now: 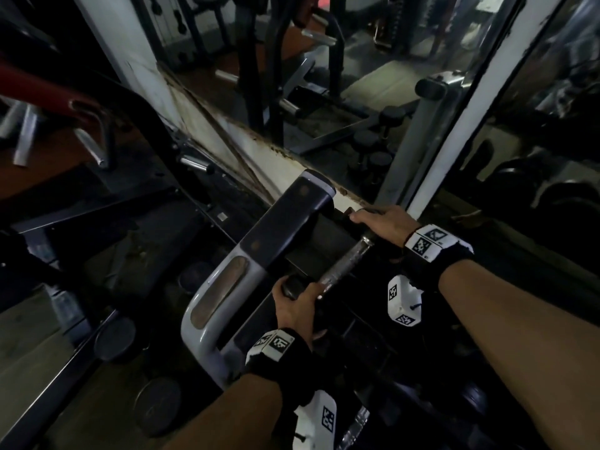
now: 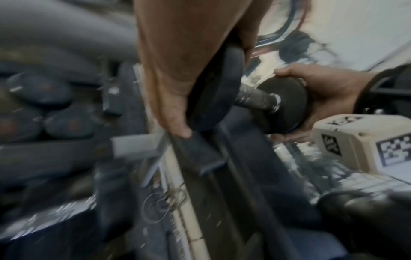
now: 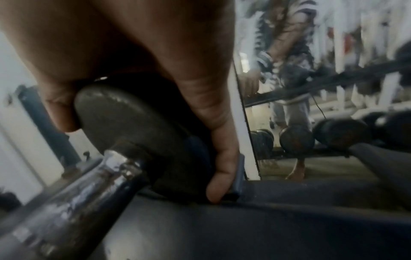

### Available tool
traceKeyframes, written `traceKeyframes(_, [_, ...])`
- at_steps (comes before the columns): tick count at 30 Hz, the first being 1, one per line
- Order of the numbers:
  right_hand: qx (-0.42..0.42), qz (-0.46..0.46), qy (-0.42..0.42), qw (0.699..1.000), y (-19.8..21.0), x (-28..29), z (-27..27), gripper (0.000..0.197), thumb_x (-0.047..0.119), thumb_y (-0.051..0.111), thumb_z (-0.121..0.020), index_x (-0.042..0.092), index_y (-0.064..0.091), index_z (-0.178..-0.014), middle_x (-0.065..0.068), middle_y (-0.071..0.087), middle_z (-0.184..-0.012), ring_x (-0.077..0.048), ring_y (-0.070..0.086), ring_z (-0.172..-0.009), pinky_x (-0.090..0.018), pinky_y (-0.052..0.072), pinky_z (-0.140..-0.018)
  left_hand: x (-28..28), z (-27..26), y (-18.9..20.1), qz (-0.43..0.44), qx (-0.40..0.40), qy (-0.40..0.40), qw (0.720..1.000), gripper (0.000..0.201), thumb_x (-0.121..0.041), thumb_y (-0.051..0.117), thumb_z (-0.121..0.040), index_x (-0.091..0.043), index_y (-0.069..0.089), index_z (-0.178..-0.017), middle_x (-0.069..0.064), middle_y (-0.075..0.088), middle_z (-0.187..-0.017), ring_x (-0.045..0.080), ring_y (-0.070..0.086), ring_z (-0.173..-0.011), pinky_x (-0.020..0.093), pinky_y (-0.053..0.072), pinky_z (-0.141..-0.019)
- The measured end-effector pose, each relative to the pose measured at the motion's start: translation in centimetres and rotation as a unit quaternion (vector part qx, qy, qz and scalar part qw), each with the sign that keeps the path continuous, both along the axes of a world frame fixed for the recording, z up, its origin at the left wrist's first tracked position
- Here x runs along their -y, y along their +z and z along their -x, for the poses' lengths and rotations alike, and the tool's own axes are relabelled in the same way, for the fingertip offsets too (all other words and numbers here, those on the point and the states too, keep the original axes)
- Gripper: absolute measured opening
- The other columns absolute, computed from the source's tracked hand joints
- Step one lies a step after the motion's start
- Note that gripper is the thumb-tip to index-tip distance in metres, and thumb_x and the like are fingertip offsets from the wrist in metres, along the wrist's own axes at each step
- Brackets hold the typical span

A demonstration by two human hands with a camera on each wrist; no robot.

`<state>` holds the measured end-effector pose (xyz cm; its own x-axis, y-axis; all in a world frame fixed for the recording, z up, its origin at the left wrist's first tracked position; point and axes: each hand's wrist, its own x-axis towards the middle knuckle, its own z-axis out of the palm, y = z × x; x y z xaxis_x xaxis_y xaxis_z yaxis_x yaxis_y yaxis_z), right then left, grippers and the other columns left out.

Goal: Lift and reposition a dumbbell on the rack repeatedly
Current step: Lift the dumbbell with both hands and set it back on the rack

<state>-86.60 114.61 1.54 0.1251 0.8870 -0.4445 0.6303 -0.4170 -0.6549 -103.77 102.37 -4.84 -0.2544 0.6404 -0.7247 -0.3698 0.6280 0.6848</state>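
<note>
The left hand [image 1: 297, 306] grips one round head of the dumbbell [image 1: 345, 263], and the right hand [image 1: 384, 224] cups the other head (fingers curled over its rim). The dumbbell sits low over the rack [image 1: 285, 219], beside the mirror [image 1: 341, 76].

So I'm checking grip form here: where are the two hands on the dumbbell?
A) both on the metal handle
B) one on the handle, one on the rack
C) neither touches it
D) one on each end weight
D: the left hand grips the near end weight and the right hand the far one, leaving the metal handle of the dumbbell bare between them.
</note>
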Motion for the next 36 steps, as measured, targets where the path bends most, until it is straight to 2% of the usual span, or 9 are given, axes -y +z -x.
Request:
traceKeyframes(3, [-0.067, -0.030, -0.057, 0.996, 1.7, 1.2, -0.4, 0.043, 0.053, 0.070, -0.081, 0.023, 0.073, -0.113, -0.001, 0.070, -0.096, -0.025, 0.066, -0.094, -0.033, 0.053, -0.087, -1.0, 1.1, 1.6, -0.073, -0.013, 0.012, 0.997, 0.062, -0.025, 0.082, -0.071, -0.033, 0.050, -0.124, 0.011, 0.067, -0.109, 0.032, 0.068, -0.094, 0.056, 0.058, -0.083])
traceKeyframes(6, [-0.138, -0.089, -0.112, 0.980, 4.3, 2.8, -0.3, 0.019, 0.045, 0.073, -0.083, 0.028, 0.069, -0.090, 0.001, 0.068, -0.092, -0.023, 0.066, -0.089, -0.037, 0.055, -0.086, -2.5, 2.5, 4.8, -0.130, 0.010, -0.001, 0.991, 0.070, -0.035, 0.086, -0.055, -0.039, 0.056, -0.118, 0.012, 0.069, -0.114, 0.034, 0.068, -0.102, 0.057, 0.055, -0.092])
traceKeyframes(9, [-0.209, -0.148, -0.167, 0.952, 6.6, 5.4, 0.5, 0.018, 0.041, 0.074, -0.082, 0.027, 0.069, -0.091, -0.006, 0.070, -0.093, -0.024, 0.066, -0.081, -0.038, 0.055, -0.078, -3.9, 4.2, 8.6, -0.190, 0.034, -0.031, 0.981, 0.061, -0.043, 0.086, -0.064, -0.041, 0.059, -0.119, 0.004, 0.072, -0.112, 0.026, 0.071, -0.095, 0.049, 0.057, -0.086])
traceKeyframes(11, [-0.259, -0.173, -0.196, 0.930, 7.6, 7.2, 1.2, 0.026, 0.038, 0.073, -0.084, 0.019, 0.069, -0.102, -0.010, 0.070, -0.089, -0.021, 0.065, -0.068, -0.031, 0.053, -0.063, -4.7, 5.4, 10.8, -0.225, 0.022, -0.068, 0.972, 0.044, -0.040, 0.079, -0.078, -0.035, 0.062, -0.118, -0.003, 0.073, -0.094, 0.016, 0.071, -0.077, 0.037, 0.056, -0.074])
traceKeyframes(14, [-0.290, -0.233, -0.233, 0.898, 9.3, 10.8, 2.5, 0.020, 0.034, 0.072, -0.087, 0.021, 0.065, -0.100, -0.002, 0.065, -0.074, -0.015, 0.063, -0.053, -0.025, 0.048, -0.052, -4.6, 7.0, 13.9, -0.293, -0.027, -0.128, 0.947, 0.034, -0.032, 0.079, -0.080, -0.025, 0.065, -0.110, 0.002, 0.070, -0.092, 0.014, 0.070, -0.068, 0.032, 0.057, -0.064])
traceKeyframes(18, [-0.294, -0.311, -0.292, 0.855, 10.9, 15.5, 4.3, 0.025, 0.041, 0.080, -0.075, 0.029, 0.067, -0.091, -0.003, 0.068, -0.083, -0.023, 0.065, -0.073, -0.036, 0.053, -0.068, -2.4, 7.8, 17.0, -0.355, -0.063, -0.182, 0.915, 0.038, -0.043, 0.080, -0.058, -0.039, 0.068, -0.094, 0.006, 0.069, -0.112, 0.032, 0.067, -0.103, 0.050, 0.055, -0.093])
traceKeyframes(23, [-0.278, -0.378, -0.376, 0.799, 11.3, 22.5, 6.0, 0.024, 0.038, 0.079, -0.078, 0.031, 0.068, -0.097, -0.001, 0.068, -0.091, -0.027, 0.066, -0.083, -0.043, 0.054, -0.074, 1.8, 7.8, 18.6, -0.423, -0.061, -0.253, 0.868, 0.038, -0.036, 0.078, -0.068, -0.035, 0.066, -0.103, 0.010, 0.067, -0.118, 0.031, 0.065, -0.106, 0.046, 0.053, -0.097])
traceKeyframes(28, [-0.246, -0.399, -0.446, 0.762, 11.0, 30.5, 6.7, 0.051, 0.056, 0.084, -0.055, 0.045, 0.068, -0.103, -0.009, 0.071, -0.117, -0.039, 0.068, -0.106, -0.060, 0.055, -0.091, 6.6, 6.3, 18.3, -0.435, -0.039, -0.310, 0.844, 0.044, -0.039, 0.074, -0.065, -0.037, 0.066, -0.108, 0.004, 0.066, -0.113, 0.031, 0.065, -0.106, 0.050, 0.052, -0.098])
traceKeyframes(36, [-0.183, -0.419, -0.527, 0.717, 11.3, 40.6, 4.4, 0.032, 0.038, 0.082, -0.073, 0.034, 0.069, -0.102, -0.008, 0.070, -0.114, -0.030, 0.069, -0.101, -0.045, 0.058, -0.091, 13.1, 1.2, 17.5, -0.438, 0.005, -0.386, 0.812, 0.040, -0.028, 0.077, -0.076, -0.026, 0.067, -0.114, 0.003, 0.066, -0.111, 0.023, 0.064, -0.102, 0.045, 0.051, -0.101])
